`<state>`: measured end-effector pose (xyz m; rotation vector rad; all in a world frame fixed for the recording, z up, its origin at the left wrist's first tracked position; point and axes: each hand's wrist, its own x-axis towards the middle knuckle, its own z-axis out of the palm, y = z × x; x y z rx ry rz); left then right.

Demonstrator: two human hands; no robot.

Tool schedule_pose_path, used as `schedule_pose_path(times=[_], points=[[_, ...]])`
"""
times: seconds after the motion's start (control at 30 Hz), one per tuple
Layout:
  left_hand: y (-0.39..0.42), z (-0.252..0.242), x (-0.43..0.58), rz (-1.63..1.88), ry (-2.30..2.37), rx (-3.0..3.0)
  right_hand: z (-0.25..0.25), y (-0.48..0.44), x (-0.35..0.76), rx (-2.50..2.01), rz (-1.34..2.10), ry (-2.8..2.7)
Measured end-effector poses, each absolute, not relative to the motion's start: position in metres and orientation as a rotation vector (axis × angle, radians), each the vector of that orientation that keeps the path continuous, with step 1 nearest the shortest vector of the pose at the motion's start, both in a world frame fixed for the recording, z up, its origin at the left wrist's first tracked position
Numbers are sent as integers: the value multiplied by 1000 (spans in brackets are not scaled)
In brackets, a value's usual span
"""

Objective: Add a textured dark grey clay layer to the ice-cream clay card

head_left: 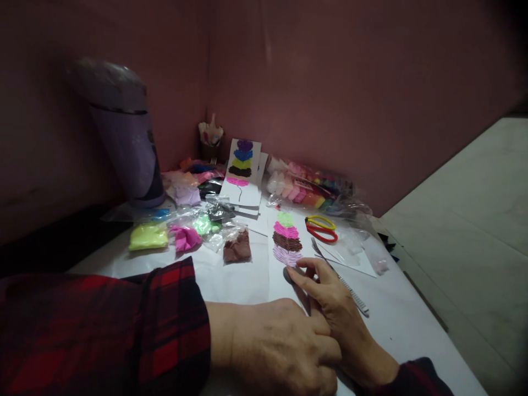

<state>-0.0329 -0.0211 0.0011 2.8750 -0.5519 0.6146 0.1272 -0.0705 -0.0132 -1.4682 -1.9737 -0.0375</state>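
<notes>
A layered clay shape (286, 240) lies on white paper, with green, pink, brown and lilac bands from far to near. My right hand (336, 302) is bent, thumb and index tips close together at the lilac band's near edge; whatever lies between them is too small to tell. My left hand (276, 344) is curled closed beside and partly in front of my right wrist, its fingertips hidden. A dark grey rounded tool end (290, 276) shows under my right thumb; its other end is hidden by the hands.
Behind stands a picture card (243, 192) with coloured bands. Yellow-handled and red-handled scissors (322, 230) and a fork (357, 300) lie right. Yellow (148, 236), pink (186, 238) and brown clay packets (237, 247) sit left, near a tall purple tumbler (126, 148). A clay bag (305, 187) lies behind.
</notes>
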Motion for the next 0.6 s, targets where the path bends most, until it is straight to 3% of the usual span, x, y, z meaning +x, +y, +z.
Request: schedule_pose_path(times=[0.2,0.6], points=[[-23,3,-35,597,-494,2890,-12,-72,131,-1430,87,-1651],[-24,3,-34,583,-477,2908,-6,-71,129,-1367,-57,-1853]])
